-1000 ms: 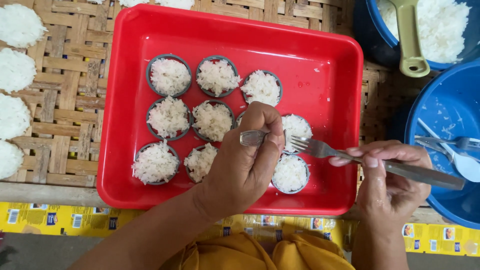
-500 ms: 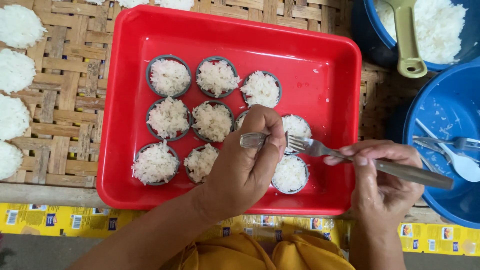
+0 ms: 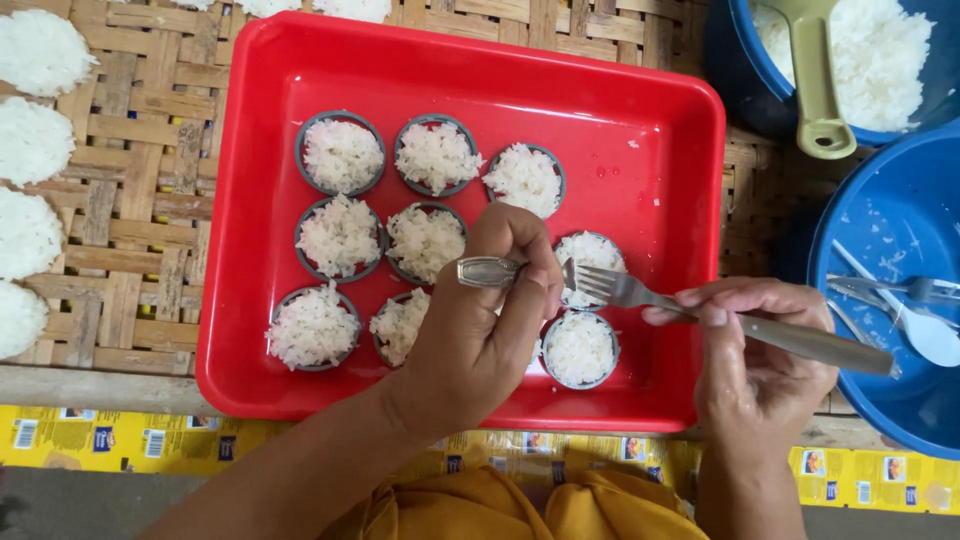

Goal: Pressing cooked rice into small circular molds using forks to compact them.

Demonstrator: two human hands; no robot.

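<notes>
A red tray (image 3: 660, 180) holds several grey ring moulds filled with white rice (image 3: 340, 155). My left hand (image 3: 480, 330) is over the tray's lower middle, fingers closed on a metal utensil handle (image 3: 487, 271) that pokes out to the left. My right hand (image 3: 750, 350) grips a metal fork (image 3: 640, 293) by its handle. The fork's tines point left and rest at a rice-filled mould (image 3: 592, 255), right beside my left fingertips. Another filled mould (image 3: 580, 350) lies just below the fork.
Flat white rice discs (image 3: 35, 140) line a woven bamboo mat (image 3: 140, 150) at left. A blue bowl of rice (image 3: 880, 50) with a pale green ladle (image 3: 815, 80) stands at top right. A second blue basin (image 3: 890, 230) with a fork and spoon sits at right.
Both hands stay over the same mould. The fork has shifted only slightly.
</notes>
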